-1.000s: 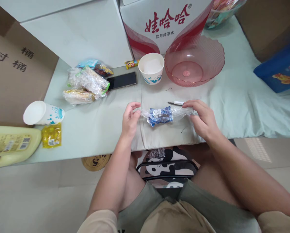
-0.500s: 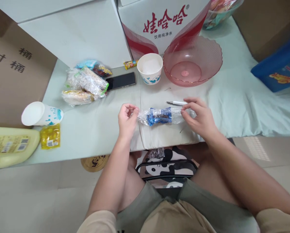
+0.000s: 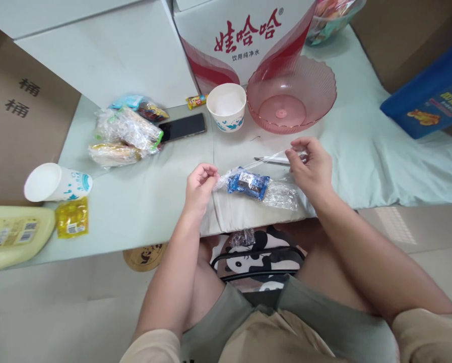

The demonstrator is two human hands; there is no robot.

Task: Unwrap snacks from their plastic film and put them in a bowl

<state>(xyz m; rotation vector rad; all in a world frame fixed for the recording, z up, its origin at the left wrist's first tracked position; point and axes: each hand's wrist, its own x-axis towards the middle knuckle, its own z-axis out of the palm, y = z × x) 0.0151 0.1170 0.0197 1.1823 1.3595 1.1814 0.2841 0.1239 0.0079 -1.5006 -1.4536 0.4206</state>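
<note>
A small blue snack packet [image 3: 248, 183] lies near the front of the cloth-covered table, with crumpled clear plastic wrap [image 3: 280, 195] spread at its right. My left hand [image 3: 201, 185] pinches the bunched left end of the wrap between thumb and fingers. Up and to the right, my right hand [image 3: 309, 164] is closed on another edge of the wrap, which stretches as a thin taut strip above the packet. Behind that strip a white pen-like cutter [image 3: 273, 160] rests on the cloth, its right end partly hidden by my right hand.
Behind stand a white paper cup [image 3: 226, 108], a pink ribbed bowl [image 3: 292, 96] and a phone [image 3: 184, 127]. Wrapped snacks [image 3: 125, 133] pile up at left. Another paper cup [image 3: 59, 182] lies on its side by a yellow packet [image 3: 72, 218]. A blue container [image 3: 426, 108] is at right.
My right hand has moved up, drawing one edge of the plastic wrap away from the blue packet. The right part of the wrap now lies loose, and the packet sits tilted.
</note>
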